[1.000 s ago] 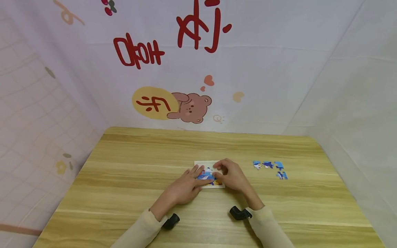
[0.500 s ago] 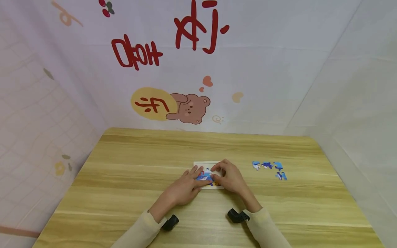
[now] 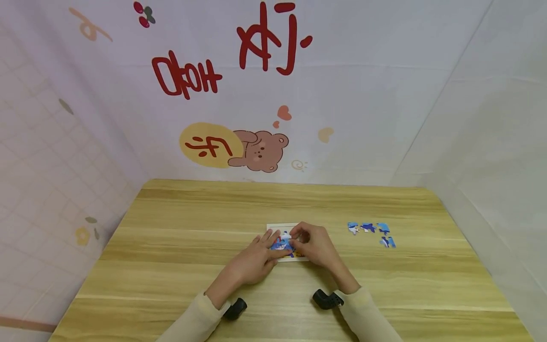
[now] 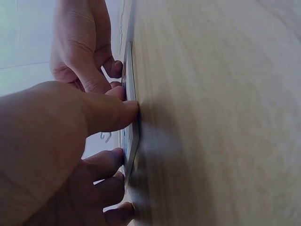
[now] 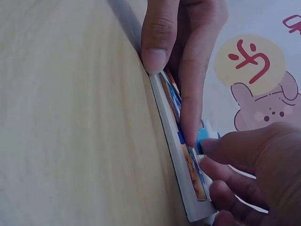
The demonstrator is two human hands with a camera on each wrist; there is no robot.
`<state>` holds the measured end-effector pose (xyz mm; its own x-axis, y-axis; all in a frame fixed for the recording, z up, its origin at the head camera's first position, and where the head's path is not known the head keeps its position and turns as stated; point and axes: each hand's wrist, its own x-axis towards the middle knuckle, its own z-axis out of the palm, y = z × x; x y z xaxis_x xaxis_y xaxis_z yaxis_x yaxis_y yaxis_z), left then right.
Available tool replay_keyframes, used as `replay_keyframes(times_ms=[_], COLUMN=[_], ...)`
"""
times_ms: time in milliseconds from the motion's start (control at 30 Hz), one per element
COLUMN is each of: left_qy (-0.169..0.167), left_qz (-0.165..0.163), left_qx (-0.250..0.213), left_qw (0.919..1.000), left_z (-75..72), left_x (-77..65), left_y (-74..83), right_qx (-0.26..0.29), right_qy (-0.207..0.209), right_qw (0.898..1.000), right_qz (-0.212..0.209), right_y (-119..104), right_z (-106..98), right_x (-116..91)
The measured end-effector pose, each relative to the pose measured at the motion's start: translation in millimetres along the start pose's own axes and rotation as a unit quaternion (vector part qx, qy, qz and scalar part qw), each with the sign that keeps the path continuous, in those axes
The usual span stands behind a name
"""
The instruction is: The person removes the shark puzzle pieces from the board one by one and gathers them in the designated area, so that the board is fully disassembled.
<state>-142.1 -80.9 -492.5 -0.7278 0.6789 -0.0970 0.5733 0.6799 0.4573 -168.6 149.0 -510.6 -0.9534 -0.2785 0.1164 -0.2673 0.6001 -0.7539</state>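
Wood-grain table (image 3: 192,211) under the puzzle (image 3: 282,244), bear-printed wall (image 3: 363,104) behind.

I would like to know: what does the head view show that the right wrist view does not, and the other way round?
Only the head view: four loose puzzle pieces, both cream sleeves and the black wrist devices.

Only the right wrist view: the left thumb's nail close up, and a blue piece at the right thumb's tip, which I cannot pick out in the head view.

Both: the left hand, the right hand, the puzzle frame, the table and the bear print.
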Motion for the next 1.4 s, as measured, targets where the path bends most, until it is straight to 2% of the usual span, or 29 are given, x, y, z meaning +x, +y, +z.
replay_keyframes(times_ms=[167,467,667,933,1133,1400], left_qy=[0.004,-0.003,-0.001,0.001,0.000,-0.001], left_qz=[0.004,-0.004,-0.004,-0.002,-0.010,-0.013], left_qx=[0.006,-0.011,-0.021,-0.016,-0.024,-0.011], left_qw=[1.0000,0.9999,0.9998,0.9999,0.9997,0.9998], left_z=[-0.3,-3.3,-3.1,-2.8,-1.6,0.1], left_x=[0.5,-0.8,-1.3,-1.9,-1.7,-0.4], left_y=[0.2,3.2,3.2,3.2,2.4,1.6], right_qx=[0.011,0.006,0.011,0.002,-0.017,-0.024], right_qy=[-0.008,-0.052,-0.063,-0.050,-0.039,-0.015], right_qw=[1.000,0.998,0.998,0.998,0.999,0.999], right_qz=[-0.020,-0.022,-0.024,-0.037,-0.030,-0.015], right_y=[-4.4,-2.3,0.4,3.5,7.2,19.1], right_z=[-0.7,-3.7,-4.9,-4.5,-9.5,-21.1], right_x=[0.3,0.3,0.3,0.6,-0.3,0.2])
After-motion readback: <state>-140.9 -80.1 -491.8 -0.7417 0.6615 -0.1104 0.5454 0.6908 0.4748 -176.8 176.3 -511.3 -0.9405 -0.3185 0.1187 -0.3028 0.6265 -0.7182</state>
